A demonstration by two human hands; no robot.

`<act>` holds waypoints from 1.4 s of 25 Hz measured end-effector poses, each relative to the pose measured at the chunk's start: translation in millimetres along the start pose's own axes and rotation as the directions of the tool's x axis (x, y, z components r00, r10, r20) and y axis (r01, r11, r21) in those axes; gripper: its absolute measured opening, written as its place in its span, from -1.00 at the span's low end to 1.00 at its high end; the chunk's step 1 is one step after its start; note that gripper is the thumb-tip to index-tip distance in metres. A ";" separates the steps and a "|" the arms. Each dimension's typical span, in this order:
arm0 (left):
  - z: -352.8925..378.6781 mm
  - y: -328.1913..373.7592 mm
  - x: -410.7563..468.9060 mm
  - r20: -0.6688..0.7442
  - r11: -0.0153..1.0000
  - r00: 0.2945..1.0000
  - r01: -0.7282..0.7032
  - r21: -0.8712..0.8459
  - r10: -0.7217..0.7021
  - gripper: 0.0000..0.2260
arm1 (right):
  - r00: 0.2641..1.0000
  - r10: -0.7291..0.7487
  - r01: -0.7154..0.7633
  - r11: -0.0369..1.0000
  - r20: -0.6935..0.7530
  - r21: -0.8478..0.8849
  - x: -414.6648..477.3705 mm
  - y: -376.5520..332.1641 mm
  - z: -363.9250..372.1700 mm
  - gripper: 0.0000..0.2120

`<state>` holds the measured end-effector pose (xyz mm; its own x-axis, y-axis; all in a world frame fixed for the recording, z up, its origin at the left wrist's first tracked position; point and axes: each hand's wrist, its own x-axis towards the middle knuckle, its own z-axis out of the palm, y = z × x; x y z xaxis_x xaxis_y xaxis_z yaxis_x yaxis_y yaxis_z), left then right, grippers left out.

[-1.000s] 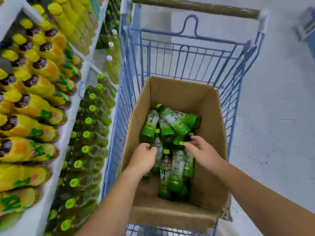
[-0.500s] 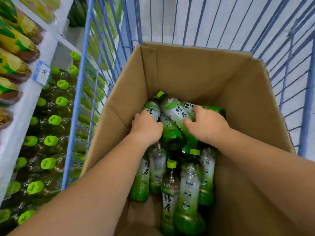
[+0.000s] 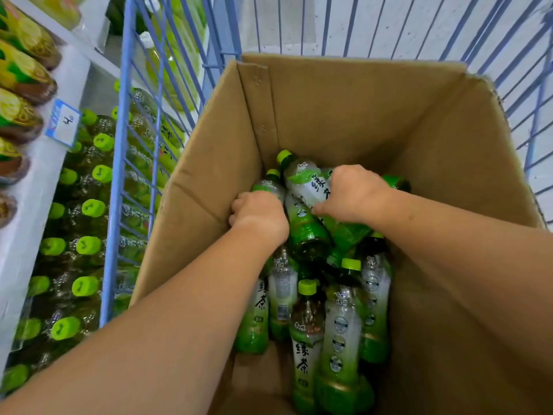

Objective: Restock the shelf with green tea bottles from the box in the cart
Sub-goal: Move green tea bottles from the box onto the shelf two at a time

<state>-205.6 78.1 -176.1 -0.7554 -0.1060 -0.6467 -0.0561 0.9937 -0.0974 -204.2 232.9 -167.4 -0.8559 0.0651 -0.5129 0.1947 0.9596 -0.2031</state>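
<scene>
A brown cardboard box (image 3: 344, 109) stands in a blue wire cart (image 3: 124, 163) and holds several green tea bottles (image 3: 338, 333) lying in a heap. My left hand (image 3: 258, 215) is curled around one green tea bottle (image 3: 269, 184) at the box's left side. My right hand (image 3: 353, 193) grips another green tea bottle (image 3: 305, 181) that lies across the top of the heap. Both forearms reach down into the box.
On the left, the white shelf (image 3: 39, 187) carries rows of upright green-capped bottles (image 3: 86, 247) on its lower level and yellow-labelled bottles (image 3: 21, 73) above. A blue price tag (image 3: 63, 122) hangs on the shelf edge. Grey floor shows beyond the cart.
Both hands went deeper into the box, from the near bottles to the far ones, and closed on two bottles. The view dropped closer to the box.
</scene>
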 end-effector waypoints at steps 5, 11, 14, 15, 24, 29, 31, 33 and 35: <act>9.9 -2.7 -27.9 -0.043 0.977 0.993 0.100 -0.188 -0.110 -0.52 | 0.994 0.099 -0.102 0.988 0.036 0.113 -3.4 -5.8 6.5 -0.64; 21.6 -11.2 -60.3 -0.070 0.952 0.987 0.116 -0.284 -0.142 -0.49 | 0.978 0.194 -0.206 0.957 0.074 0.203 -10.0 -8.5 9.1 -0.61; 29.9 -18.7 -68.3 -0.108 0.858 0.992 0.007 -0.513 -0.072 -0.56 | 0.986 0.168 -0.169 0.972 0.019 0.163 -16.0 -8.3 11.4 -0.57; 32.3 -21.0 -69.9 -0.139 0.835 0.988 -0.025 -0.550 -0.062 -0.58 | 0.988 0.156 -0.152 0.978 -0.017 0.146 -19.5 -8.8 12.7 -0.50; 49.2 -19.1 -68.8 -0.104 0.811 0.983 0.065 -0.582 -0.154 -0.34 | 0.967 0.243 -0.252 0.874 0.076 0.415 -38.6 1.9 19.2 -0.29; 43.3 -23.2 -76.4 0.034 0.575 0.979 0.145 -0.805 -0.200 -0.43 | 0.929 0.308 -0.361 0.642 0.203 0.677 -72.7 6.0 27.3 -0.62; 43.8 -25.1 -87.7 0.067 0.523 0.984 0.145 -0.840 -0.164 -0.46 | 0.921 0.302 -0.380 0.555 0.246 0.740 -90.5 6.4 29.8 -0.65; 43.1 -25.6 -104.6 0.084 0.520 0.991 0.125 -0.845 -0.102 -0.49 | 0.925 0.301 -0.362 0.500 0.234 0.787 -109.8 6.1 30.9 -0.73; 35.8 -26.4 -122.9 0.099 0.513 0.994 0.110 -0.851 -0.048 -0.48 | 0.935 0.301 -0.319 0.477 0.188 0.819 -130.3 5.4 27.1 -0.79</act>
<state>-87.9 63.6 -121.1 -0.6832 -0.1564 -0.7133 -0.6674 0.5302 0.5229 -78.6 222.2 -124.2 -0.6511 0.2985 -0.6979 0.7582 0.2122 -0.6166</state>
